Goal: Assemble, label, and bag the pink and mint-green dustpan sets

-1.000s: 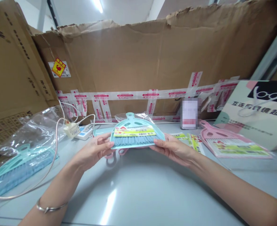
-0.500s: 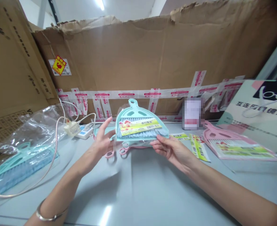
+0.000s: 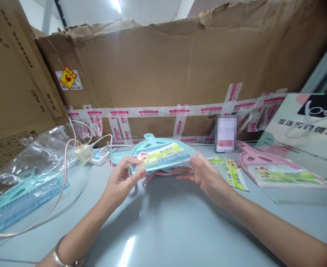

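Note:
Between my two hands is a mint-green dustpan and brush set [image 3: 163,157] in clear plastic, a yellow-green label card across its blue bristles. My left hand [image 3: 124,178] pinches its left corner, thumb below and fingers on top. At the right corner, my right hand [image 3: 205,172] grips the edge, its lower fingers stretched out underneath. The set is tilted back above other dustpans; a pink dustpan [image 3: 152,178] shows partly under it, and much of that pile is hidden.
A wrapped pink dustpan set [image 3: 285,170] and a loose label card [image 3: 235,174] lie right. A phone [image 3: 226,133] leans against the cardboard box [image 3: 152,74]. On the left are a bagged mint dustpan set [image 3: 26,196], a cable [image 3: 65,163] and a power strip [image 3: 99,156].
The dustpan set has come down and tipped flatter over the pile. My left hand has gone from spread fingers beside it to pinching its left corner.

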{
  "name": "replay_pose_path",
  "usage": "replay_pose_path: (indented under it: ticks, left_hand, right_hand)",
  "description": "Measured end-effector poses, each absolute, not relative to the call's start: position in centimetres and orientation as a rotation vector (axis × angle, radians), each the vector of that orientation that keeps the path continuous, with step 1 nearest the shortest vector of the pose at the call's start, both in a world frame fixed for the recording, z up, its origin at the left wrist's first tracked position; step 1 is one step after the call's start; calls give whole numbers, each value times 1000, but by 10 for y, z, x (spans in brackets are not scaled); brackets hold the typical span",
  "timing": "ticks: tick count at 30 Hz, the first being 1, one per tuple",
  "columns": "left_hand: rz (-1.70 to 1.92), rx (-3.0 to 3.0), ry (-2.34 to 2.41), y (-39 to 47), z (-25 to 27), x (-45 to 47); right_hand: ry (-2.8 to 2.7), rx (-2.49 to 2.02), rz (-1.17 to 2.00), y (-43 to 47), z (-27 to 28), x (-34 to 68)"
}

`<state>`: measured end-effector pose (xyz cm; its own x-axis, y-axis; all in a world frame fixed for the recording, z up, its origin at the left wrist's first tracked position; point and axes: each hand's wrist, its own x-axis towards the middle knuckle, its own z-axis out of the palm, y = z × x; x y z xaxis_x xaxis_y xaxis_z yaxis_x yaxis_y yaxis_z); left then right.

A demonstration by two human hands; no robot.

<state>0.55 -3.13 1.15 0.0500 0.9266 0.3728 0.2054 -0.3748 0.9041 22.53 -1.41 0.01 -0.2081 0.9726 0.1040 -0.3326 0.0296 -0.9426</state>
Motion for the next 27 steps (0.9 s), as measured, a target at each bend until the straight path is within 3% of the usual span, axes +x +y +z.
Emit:
replay_pose_path:
  ticks: [6,11,19,27]
  left_hand:
    - [1513,1553,1308,-34,12,3]
    - [1561,1655,1264,-37,5,9]
    - [1505,1430,1061,-38,11,16]
    - [1187,1414,1119,-35,6,12]
  right_hand:
    - [-1546,-758,1163,-9,-9,230]
    - [-1368,-901,861,-10,-10,225]
    - [-1160,-771,1396,-12,-9,221]
    - [-1184,-973,1288,-8,-8,221]
